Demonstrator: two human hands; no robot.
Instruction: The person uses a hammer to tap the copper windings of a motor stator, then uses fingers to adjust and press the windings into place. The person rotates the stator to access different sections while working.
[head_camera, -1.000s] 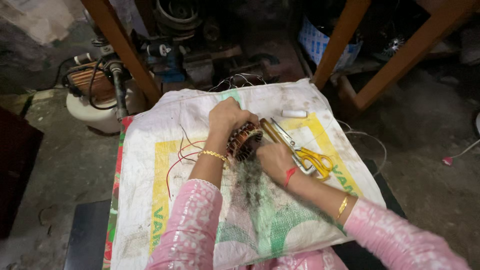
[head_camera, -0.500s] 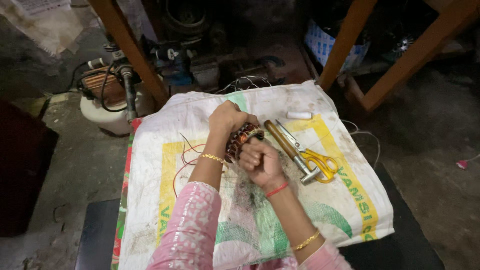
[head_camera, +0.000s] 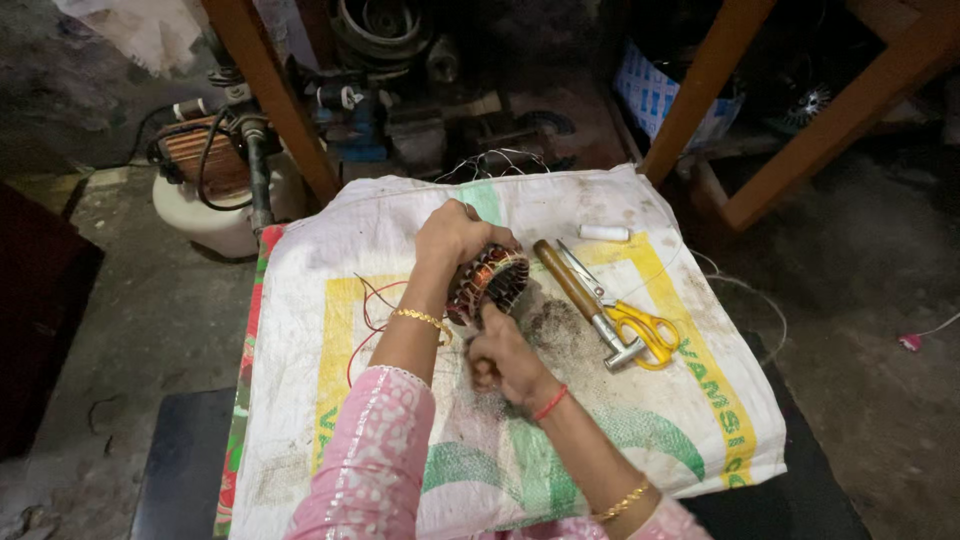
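My left hand (head_camera: 452, 236) grips a round motor stator (head_camera: 487, 281) with copper windings, holding it tilted on edge over a white woven sack (head_camera: 380, 220). Just below the stator, my right hand (head_camera: 503, 352) is closed, pinching something thin that I cannot make out. Thin red wires (head_camera: 370, 305) trail from the stator to the left across the sack.
A wooden-handled hammer (head_camera: 580, 300) and yellow-handled scissors (head_camera: 640, 325) lie to the right of the stator. A small white spool (head_camera: 604, 233) lies beyond them. Behind the sack stand wooden legs (head_camera: 270, 90), a white motor body (head_camera: 205, 205) and other machine parts.
My right hand has pulled back from the stator toward me, down and slightly left. The left hand still holds the stator in the same spot.
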